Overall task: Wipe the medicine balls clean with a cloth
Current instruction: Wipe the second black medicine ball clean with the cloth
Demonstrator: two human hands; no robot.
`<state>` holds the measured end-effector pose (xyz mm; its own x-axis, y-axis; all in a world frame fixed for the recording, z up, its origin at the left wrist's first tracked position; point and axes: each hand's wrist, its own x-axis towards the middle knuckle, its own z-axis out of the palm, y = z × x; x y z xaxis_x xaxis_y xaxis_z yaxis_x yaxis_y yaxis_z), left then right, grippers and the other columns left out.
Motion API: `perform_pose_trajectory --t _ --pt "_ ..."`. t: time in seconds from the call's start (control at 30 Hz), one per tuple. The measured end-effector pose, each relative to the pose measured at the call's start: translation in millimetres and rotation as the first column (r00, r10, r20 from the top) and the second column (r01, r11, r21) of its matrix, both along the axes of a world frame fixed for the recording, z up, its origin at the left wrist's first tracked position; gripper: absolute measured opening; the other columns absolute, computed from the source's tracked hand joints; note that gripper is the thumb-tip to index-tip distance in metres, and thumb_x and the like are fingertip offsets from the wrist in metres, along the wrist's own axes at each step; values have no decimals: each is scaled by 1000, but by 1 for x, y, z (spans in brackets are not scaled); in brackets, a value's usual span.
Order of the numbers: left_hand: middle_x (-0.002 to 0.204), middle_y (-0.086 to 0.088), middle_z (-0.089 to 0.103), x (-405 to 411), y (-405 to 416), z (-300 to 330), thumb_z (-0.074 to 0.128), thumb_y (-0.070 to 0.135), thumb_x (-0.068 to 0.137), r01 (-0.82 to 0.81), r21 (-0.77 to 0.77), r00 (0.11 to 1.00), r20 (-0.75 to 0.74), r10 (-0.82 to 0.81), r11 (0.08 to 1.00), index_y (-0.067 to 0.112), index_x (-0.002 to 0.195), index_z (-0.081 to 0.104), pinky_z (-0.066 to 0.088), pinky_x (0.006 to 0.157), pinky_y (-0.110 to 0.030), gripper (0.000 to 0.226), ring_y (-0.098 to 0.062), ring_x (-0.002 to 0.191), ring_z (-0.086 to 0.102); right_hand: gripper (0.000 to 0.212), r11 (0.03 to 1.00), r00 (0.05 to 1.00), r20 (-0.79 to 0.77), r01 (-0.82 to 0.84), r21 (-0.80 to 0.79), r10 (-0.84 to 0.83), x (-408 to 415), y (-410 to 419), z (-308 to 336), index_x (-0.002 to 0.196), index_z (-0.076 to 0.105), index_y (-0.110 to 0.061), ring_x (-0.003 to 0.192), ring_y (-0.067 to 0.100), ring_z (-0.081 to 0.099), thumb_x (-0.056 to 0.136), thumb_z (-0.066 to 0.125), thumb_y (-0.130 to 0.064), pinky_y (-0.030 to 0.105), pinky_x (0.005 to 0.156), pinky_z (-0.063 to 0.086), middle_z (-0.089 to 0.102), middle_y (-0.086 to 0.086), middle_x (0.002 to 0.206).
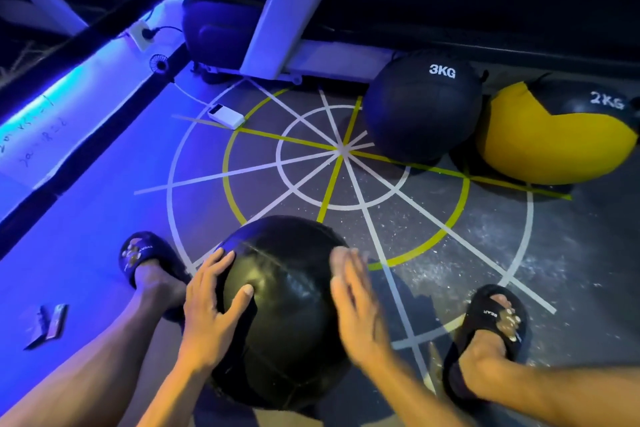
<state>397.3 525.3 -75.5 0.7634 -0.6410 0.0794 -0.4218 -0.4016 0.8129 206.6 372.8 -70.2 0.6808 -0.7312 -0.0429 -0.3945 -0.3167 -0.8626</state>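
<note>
Black medicine ball at 6 o'clock of the frame, on the floor between two feet in dark slides. Surface glossy, seams visible, sitting on the near edge of the painted target circle.

Left hand flat on the ball's 9 o'clock side, fingers spread and straight, thumb pressed onto the top face; a dark fold, possibly a cloth, under the palm and thumb, hard to tell from the ball. Right hand at the ball's 3 o'clock side, fingers straight and close together, blurred; touching or just off the surface, cannot tell.

3KG ball, black, at 1 o'clock, resting on the target's far right edge. 2KG ball, yellow with a black panel, at 2 o'clock, just beside the 3KG ball; touching or not, cannot tell. Both well apart from the near ball.

Left slide at 8 o'clock of the near ball; right slide at 4 o'clock.

White power bank at 11 o'clock on the target's outer ring, thin cable running off toward a small fan by the wall. White machine frame at 12 o'clock. Blue light strip along the left. Small flat dark object on the floor at 9 o'clock, unidentifiable.
</note>
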Motion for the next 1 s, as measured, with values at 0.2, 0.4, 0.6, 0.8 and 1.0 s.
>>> perform_pose_trajectory --t 0.2,0.4,0.6,0.8,1.0 --pt "142 11 45 26 -19 33 51 68 86 7 100 1000 26 -10 995 32 131 56 28 115 -36 59 -9 137 37 59 888 970 -13 -227 -400 242 17 34 17 162 21 -11 159 29 4 109 30 -36 50 127 16 8 3 172" --pt "152 15 48 36 -40 24 37 78 90 93 311 977 152 -147 946 38 146 52 27 121 -42 71 -15 144 36 55 788 903 -75 -408 -461 423 10 20 2 160 26 -10 158 23 9 109 30 -29 43 127 18 14 4 171" --pt "148 19 51 40 -24 23 46 72 90 62 244 989 116 -93 968 39 142 57 30 120 -42 62 -11 142 38 64 982 996 -74 65 178 -52 37 -32 -37 157 22 -32 156 7 13 101 17 -63 9 117 4 16 -25 160" --pt "149 14 52 52 -3 14 50 65 92 78 196 990 97 -99 977 37 142 57 35 117 -53 58 -16 141 44 56 876 938 10 -320 -362 346 54 13 -6 157 35 -11 157 18 15 111 21 -39 37 128 11 27 3 167" --pt "150 16 51 48 4 11 51 64 92 78 189 989 106 -99 979 35 141 58 35 117 -53 57 -14 142 43 64 983 963 -262 -15 184 64 66 -52 -25 160 28 -18 154 25 26 109 19 -55 36 126 15 30 1 164"
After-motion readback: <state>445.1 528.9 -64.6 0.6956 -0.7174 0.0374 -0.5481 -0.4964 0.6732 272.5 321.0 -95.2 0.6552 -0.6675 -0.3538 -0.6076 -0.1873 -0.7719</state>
